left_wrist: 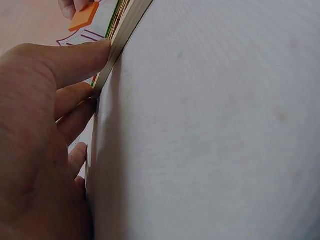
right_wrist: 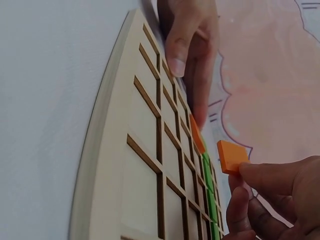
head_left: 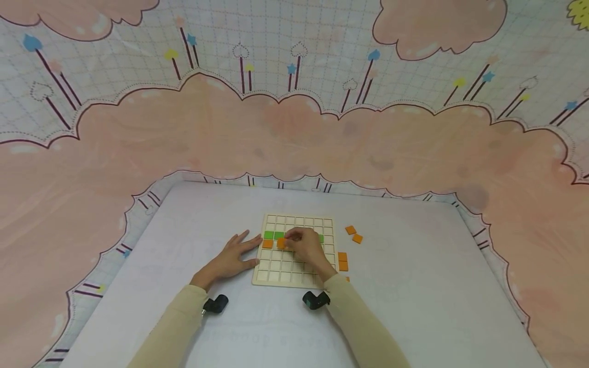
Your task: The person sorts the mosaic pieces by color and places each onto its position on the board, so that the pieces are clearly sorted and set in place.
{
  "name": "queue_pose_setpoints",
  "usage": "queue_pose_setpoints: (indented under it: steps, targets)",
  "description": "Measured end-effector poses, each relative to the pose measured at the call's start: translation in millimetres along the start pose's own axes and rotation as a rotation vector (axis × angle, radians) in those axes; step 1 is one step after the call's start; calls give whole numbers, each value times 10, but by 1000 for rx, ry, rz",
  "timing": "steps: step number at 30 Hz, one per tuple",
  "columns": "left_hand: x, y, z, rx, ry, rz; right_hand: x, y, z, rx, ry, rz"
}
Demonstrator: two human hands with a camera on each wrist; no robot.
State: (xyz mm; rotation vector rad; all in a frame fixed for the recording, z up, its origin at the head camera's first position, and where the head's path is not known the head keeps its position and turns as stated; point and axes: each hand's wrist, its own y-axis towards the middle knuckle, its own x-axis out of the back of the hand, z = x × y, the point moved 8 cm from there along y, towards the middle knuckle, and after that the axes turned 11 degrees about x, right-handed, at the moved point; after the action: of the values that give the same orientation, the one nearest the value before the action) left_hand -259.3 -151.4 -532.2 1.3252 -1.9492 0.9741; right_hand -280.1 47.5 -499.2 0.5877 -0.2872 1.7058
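Observation:
A pale wooden grid board (head_left: pixel 285 278) lies on the white table, its square cells framed by raised strips. My right hand (head_left: pixel 307 248) pinches an orange square tile (right_wrist: pixel 232 156) between thumb and fingers, held just above the board. Along one row sit green tiles (head_left: pixel 278 235), partly hidden behind the right hand. Below the leftmost green one, another orange tile (head_left: pixel 267 244) lies in its cell. My left hand (head_left: pixel 232 258) spreads its fingers at the board's left edge, with thumb and fingertips touching the rim.
Two loose orange tiles (head_left: pixel 350 230) lie right of the board's upper corner. More orange tiles (head_left: pixel 342 261) lie against its right edge, one partly covered by the right sleeve. Black wrist cameras (head_left: pixel 316 300) sit at both cuffs. Behind the table hangs a patterned cloth (head_left: pixel 294 138).

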Motion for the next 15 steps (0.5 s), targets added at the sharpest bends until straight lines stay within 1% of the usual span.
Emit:
queue_pose_setpoints:
  steps: [7,12,15]
  targets:
    - [15,-11,-25,-7,-9,3,-87,55,-9,-13,-40,3]
    - [11,-9,-15,-2,-7,4,-110,68,7,-9,-52,4]
    - [14,-15,-17,-11,-7,3,-122,77,2,-5,-70,0]
